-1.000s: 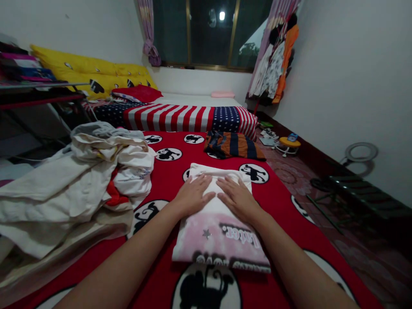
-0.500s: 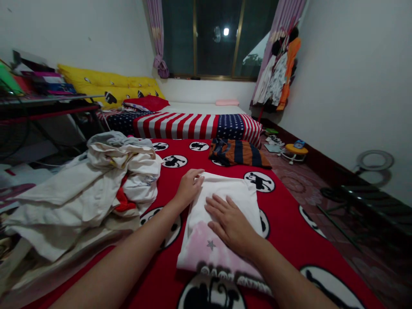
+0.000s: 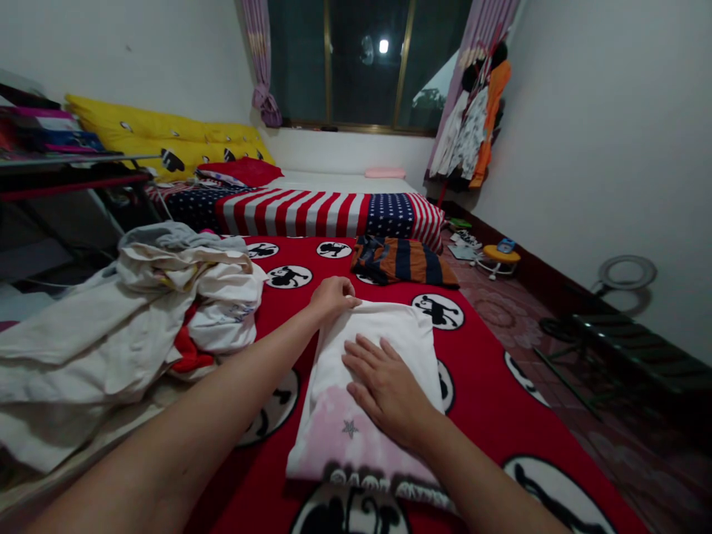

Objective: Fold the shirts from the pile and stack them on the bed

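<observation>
A white and pink T-shirt [image 3: 328, 437], folded into a long rectangle, lies in front of me on a red patterned blanket [image 3: 478, 415]. A small grey star and dark-edged lettering show on its pink near end. My left hand [image 3: 334, 297] pinches the far left corner of the shirt, fingers curled and closed. Flat on the middle of the white part rests my right hand [image 3: 386, 389], its fingers stretched out and slightly spread.
To the left is a heap of pale clothes [image 3: 133, 319]. An orange and dark striped garment [image 3: 406, 261] lies folded beyond the shirt. Farther back stands a bed with a flag-patterned cover [image 3: 294, 213]. On the right floor are a yellow-topped stool [image 3: 500, 254] and a dark bench [image 3: 634, 348].
My left hand has curled its fingers and closed on the far left corner of the shirt. My right hand stays flat on it. The view has shifted slightly to the right.
</observation>
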Tool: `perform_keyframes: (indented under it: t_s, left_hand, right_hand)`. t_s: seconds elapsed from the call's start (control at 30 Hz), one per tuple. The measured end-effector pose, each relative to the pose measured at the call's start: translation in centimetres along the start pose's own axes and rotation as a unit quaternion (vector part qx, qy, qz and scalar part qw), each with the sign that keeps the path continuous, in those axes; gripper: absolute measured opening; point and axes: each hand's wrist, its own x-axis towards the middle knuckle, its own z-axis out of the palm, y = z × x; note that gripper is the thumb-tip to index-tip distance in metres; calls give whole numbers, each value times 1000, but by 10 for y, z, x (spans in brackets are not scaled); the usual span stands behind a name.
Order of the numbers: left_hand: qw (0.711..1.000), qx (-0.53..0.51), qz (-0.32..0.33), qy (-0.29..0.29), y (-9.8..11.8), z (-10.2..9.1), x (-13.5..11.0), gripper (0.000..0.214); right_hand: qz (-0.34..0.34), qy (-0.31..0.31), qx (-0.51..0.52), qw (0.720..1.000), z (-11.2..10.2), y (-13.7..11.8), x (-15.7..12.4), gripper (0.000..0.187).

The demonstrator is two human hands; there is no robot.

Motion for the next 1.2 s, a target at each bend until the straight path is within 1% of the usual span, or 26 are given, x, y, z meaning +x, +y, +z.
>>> perform_keyframes:
  t_s: [0.1, 0.17, 0.27, 0.43, 0.5, 0.57, 0.63, 0.7, 0.77, 0.8, 0.87, 0.93, 1.0, 1.03, 1.07, 1.1, 1.13, 1.2]
  left_hand:
    - [998, 45, 7, 44, 6, 4, -7, 11]
    - [996, 65, 18, 55, 11, 6, -9, 9]
    - [994, 78, 23, 75, 15, 7, -5, 7]
    - [992, 68, -11, 105, 12, 11, 3, 9]
    - [992, 58, -16, 111, 9, 15, 1, 9]
    - [991, 53, -10, 126, 5, 18, -4, 16]
    - [988, -19, -6, 153, -3, 19, -12, 21]
    - [975, -136, -12, 177, -15, 18, -22, 22]
    - [954, -235, -26, 184, -30, 15, -31, 21]
    - [947, -262, -33, 183, -37, 14, -35, 23]
    - [930, -315, -46, 183, -48, 11, -40, 29]
    - [906, -376, -57, 184, -53, 9, -42, 35]
    - [883, -426, -66, 187, -54, 9, -42, 37]
    - [872, -446, -68, 188, -54, 9, -41, 35]
    - [862, -465, -71, 188, -53, 9, -41, 32]
    - [853, -481, -72, 188, -51, 9, -40, 29]
    - [843, -498, -73, 188, -50, 9, -40, 26]
    - [822, -532, -76, 188, -49, 9, -41, 22]
  right_hand:
    - [0, 2, 0, 1000, 1, 0, 0, 44]
    - [1, 3, 0, 1000, 1, 1, 0, 44]
    - [3, 5, 1, 1000, 1, 1, 0, 44]
    - [7, 5, 6, 1000, 2, 2, -1, 44]
    - [12, 8, 10, 1000, 3, 3, -1, 44]
    - [15, 15, 17, 1000, 4, 6, 0, 45]
    - [14, 19, 29, 999, 4, 9, 0, 44]
    - [12, 18, 44, 999, -2, 9, 0, 43]
    - [15, 14, 52, 998, -13, 1, -2, 44]
    - [19, 5, 49, 999, -20, -6, -3, 44]
    - [31, -41, 26, 998, -30, -27, -8, 51]
    - [40, -115, -27, 992, -31, -51, -14, 67]
    - [45, -184, -103, 977, -22, -71, -20, 85]
    - [46, -208, -139, 967, -16, -78, -22, 91]
    - [43, -226, -166, 959, -10, -82, -24, 92]
    - [38, -232, -182, 955, -5, -83, -26, 89]
    - [35, -224, -183, 957, -3, -82, -27, 81]
    - [41, -181, -135, 973, -8, -73, -27, 66]
